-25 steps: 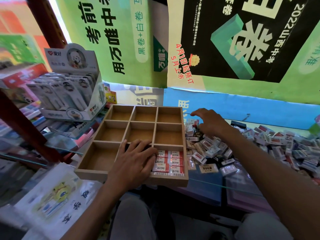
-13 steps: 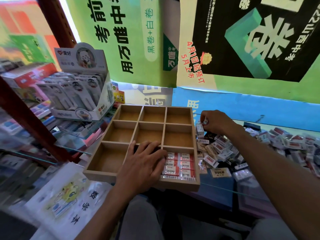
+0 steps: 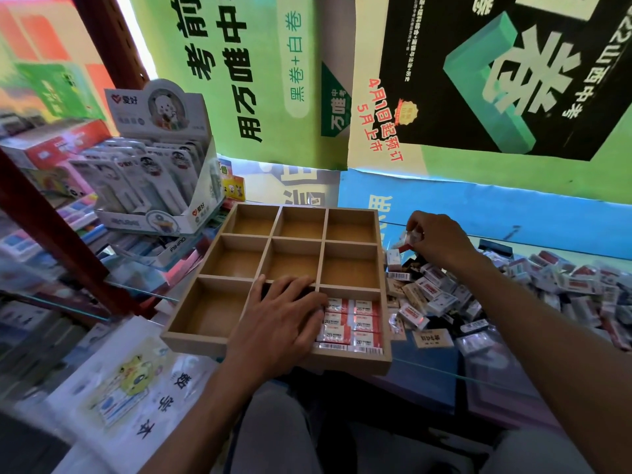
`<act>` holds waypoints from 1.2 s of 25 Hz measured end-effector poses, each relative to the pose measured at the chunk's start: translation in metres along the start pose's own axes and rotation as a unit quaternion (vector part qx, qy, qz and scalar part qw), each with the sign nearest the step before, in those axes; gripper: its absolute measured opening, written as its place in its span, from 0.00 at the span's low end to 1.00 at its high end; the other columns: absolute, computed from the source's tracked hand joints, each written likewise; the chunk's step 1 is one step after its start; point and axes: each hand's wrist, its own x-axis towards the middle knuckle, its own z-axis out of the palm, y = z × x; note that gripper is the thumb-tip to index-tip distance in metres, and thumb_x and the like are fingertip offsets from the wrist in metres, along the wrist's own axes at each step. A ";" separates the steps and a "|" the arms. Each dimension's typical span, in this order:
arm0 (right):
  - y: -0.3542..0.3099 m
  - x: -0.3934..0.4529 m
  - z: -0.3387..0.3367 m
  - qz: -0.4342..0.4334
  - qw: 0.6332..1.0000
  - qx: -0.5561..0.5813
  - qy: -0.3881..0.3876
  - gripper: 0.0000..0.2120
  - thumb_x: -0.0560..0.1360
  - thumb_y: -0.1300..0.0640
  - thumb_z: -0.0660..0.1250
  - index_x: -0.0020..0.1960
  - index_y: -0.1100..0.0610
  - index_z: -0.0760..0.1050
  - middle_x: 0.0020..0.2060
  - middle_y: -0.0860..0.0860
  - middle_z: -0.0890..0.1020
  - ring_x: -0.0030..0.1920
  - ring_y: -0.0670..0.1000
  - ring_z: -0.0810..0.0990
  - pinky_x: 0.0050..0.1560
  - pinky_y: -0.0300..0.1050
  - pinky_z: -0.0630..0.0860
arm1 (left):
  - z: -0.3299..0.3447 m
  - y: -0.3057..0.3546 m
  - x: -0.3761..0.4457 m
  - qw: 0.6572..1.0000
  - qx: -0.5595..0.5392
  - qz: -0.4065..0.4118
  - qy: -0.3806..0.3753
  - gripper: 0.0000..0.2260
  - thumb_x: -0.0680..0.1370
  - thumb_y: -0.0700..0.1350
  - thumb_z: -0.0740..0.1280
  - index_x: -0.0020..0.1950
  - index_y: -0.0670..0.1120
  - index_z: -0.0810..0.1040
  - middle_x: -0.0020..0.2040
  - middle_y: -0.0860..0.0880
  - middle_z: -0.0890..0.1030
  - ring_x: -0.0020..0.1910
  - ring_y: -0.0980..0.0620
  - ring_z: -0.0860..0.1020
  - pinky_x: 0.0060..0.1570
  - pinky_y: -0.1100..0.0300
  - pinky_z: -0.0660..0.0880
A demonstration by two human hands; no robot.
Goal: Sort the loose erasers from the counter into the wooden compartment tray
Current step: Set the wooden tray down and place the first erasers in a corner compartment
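Our right hand [image 3: 441, 241] was flat and reaching over the pile a moment ago. Now its fingers [image 3: 415, 223] are curled shut around one small eraser [image 3: 408, 238], lifted just above the heap. That means we have picked the next one, and we think the trip back to the tray comes next.

The other loose erasers [image 3: 533, 285] lie under and behind those fingers, spread over the glass counter [image 3: 431, 374]. There are very many left, so the job looks far from done.

Our left hand [image 3: 280, 319] has not moved. It lies flat on the wooden tray [image 3: 191, 338], fingers a little apart, holding nothing. It covers the front middle box, so we cannot tell what is inside. Just beside its fingertips, in the front box nearest the pile, sit neat rows of red and white erasers [image 3: 355, 325]. That box looks nearly full. The boxes past the fingertips are bare wood, so the new eraser may need one of those.
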 end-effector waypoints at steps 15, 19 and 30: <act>-0.091 -0.115 -0.039 -0.279 0.942 -0.021 -0.186 0.06 0.72 0.51 0.74 0.42 0.47 0.76 0.37 0.40 0.75 0.41 0.43 0.74 0.43 0.38 0.67 | -0.002 0.002 0.001 1.000 0.019 0.003 0.000 0.22 0.78 0.60 0.45 0.63 0.59 0.74 0.69 0.55 0.71 0.69 0.54 0.66 0.68 0.42 0.59; -0.094 -0.119 -0.038 -0.271 0.945 -0.031 -0.180 0.06 0.73 0.49 0.73 0.41 0.47 0.77 0.37 0.39 0.72 0.41 0.41 0.71 0.42 0.34 0.63 | -0.002 0.002 0.000 1.000 0.011 0.002 0.004 0.23 0.77 0.61 0.45 0.63 0.59 0.74 0.69 0.55 0.72 0.70 0.53 0.66 0.69 0.42 0.59; -0.083 -0.127 -0.026 -0.245 0.951 0.026 -0.187 0.08 0.73 0.47 0.71 0.41 0.51 0.83 0.39 0.46 0.83 0.45 0.45 0.75 0.48 0.37 0.68 | -0.003 0.003 0.000 1.000 0.003 -0.001 0.005 0.23 0.77 0.61 0.45 0.63 0.59 0.74 0.69 0.55 0.71 0.70 0.54 0.65 0.71 0.42 0.56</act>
